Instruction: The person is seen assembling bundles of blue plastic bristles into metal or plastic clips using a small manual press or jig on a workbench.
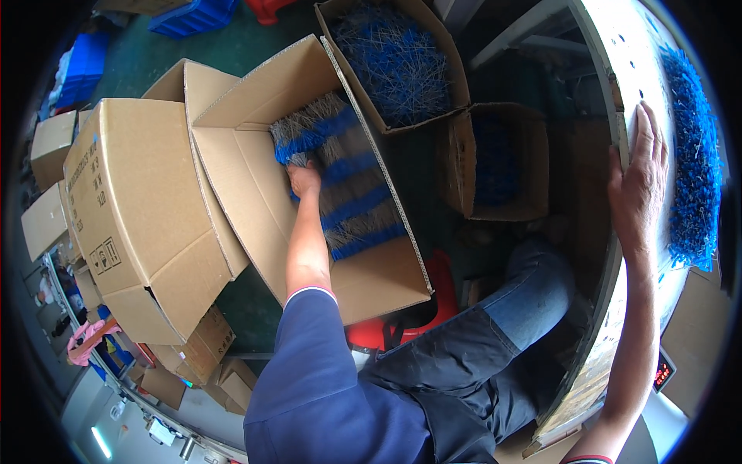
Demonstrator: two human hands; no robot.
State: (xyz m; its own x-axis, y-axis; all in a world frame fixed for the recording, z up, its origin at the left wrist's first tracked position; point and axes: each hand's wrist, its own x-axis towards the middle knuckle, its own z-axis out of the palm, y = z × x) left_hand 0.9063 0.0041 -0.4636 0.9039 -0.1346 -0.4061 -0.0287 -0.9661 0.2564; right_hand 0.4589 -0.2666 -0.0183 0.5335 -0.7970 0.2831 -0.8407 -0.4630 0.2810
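Observation:
My left hand (304, 178) reaches down into an open cardboard box (251, 166) at the centre. Its fingers are closed round one end of a bundle of blue-tipped thin wire pieces (300, 139). Rows of such bundles (352, 193) lie beside it, in alternating blue and grey bands. At the right, my right hand (641, 178) rests flat on the pale worktable (618, 54) near its edge, fingers stretched out and holding nothing. Just beyond those fingers lies a long heap of blue-tipped wire pieces (692, 162) on the tabletop.
A carton (460, 69) full of loose blue-tipped wires stands at the back, with a smaller carton (533, 162) of blue pieces nearer. Large cartons (154, 201) crowd the left. A red stool (440, 294) is under the box's near corner. Blue bins (193, 17) sit far left.

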